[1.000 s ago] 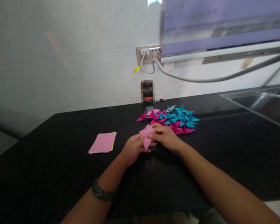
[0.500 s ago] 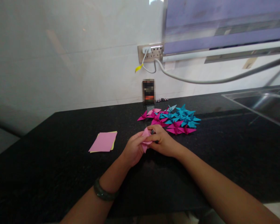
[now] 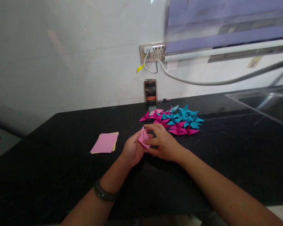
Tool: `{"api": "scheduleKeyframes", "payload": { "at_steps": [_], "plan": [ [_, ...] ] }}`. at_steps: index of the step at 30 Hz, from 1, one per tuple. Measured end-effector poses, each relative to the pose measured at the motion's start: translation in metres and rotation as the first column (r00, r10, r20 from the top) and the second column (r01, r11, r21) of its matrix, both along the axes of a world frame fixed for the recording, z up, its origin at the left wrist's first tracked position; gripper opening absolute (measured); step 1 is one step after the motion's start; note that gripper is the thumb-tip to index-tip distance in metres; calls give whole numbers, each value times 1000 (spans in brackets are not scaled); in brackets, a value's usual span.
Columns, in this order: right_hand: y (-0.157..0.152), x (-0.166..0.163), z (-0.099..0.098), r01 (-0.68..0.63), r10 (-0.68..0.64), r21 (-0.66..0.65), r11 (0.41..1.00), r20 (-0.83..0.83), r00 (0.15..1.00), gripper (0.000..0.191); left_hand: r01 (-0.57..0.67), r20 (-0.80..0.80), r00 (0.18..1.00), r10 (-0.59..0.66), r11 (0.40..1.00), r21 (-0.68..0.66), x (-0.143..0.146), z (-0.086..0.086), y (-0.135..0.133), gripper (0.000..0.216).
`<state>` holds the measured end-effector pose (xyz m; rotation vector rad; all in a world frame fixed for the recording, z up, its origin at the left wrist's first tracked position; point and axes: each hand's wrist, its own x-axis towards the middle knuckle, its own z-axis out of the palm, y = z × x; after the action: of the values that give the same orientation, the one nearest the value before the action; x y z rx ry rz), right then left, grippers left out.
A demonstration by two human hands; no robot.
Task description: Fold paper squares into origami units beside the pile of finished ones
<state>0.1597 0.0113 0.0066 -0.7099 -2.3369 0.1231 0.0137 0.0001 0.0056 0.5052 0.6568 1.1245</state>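
Observation:
My left hand (image 3: 131, 150) and my right hand (image 3: 163, 143) meet above the black counter (image 3: 61, 169), both pinched on a small folded piece of pink paper (image 3: 142, 138). The paper is creased into a pointed shape and partly hidden by my fingers. A dark band sits on my left wrist. Just beyond my hands lies a heap of folded paper figures (image 3: 176, 121), magenta ones on the left and front, blue ones on the right.
A short stack of flat sheets (image 3: 105, 142), pink over yellow, lies left of my hands. A small dark object (image 3: 150, 91) leans against the white wall under a socket (image 3: 152, 51) with a plugged cable. A sink (image 3: 269, 105) is at the far right.
The pink paper has gone from a longer downward-pointing shape to a smaller, more tightly folded one between my fingers. My hands have closed in on it and risen slightly.

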Motion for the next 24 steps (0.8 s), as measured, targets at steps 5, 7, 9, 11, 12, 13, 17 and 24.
{"api": "scheduleKeyframes", "payload": {
  "at_steps": [5, 7, 9, 11, 12, 13, 17, 24],
  "plan": [
    [0, -4, -3, -20, -10, -211, 977, -140, 990, 25, -32, -22, 999, 33, 998, 51, 2, -2, 0, 27],
    [0, -9, -8, 40, -109, -272, 962, -244, 964, 27, -46, -30, 998, 49, 995, 84, 3, -4, -1, 24],
    [-1, -15, -13, 72, -175, -306, 949, -326, 929, 8, -74, -55, 995, 80, 992, 103, 4, -5, -2, 20],
    [-2, -20, -17, 92, -241, -361, 928, -394, 887, 16, -73, -94, 992, 84, 991, 115, 5, -5, -3, 20],
    [-2, -22, -18, 106, -296, -412, 905, -432, 852, 27, -58, -112, 991, 72, 991, 124, 6, -5, -4, 20],
    [-3, -24, -19, 123, -353, -463, 878, -454, 818, 35, -37, -124, 991, 54, 990, 134, 6, -4, -5, 21],
    [-1, -23, -17, 121, -379, -522, 844, -422, 823, 14, -2, -92, 996, 15, 991, 136, 8, -2, -6, 21],
    [4, -15, -9, 175, -436, -505, 845, -460, 774, 13, 16, -158, 987, 1, 994, 107, 2, -7, -3, 13]
  ]
}}
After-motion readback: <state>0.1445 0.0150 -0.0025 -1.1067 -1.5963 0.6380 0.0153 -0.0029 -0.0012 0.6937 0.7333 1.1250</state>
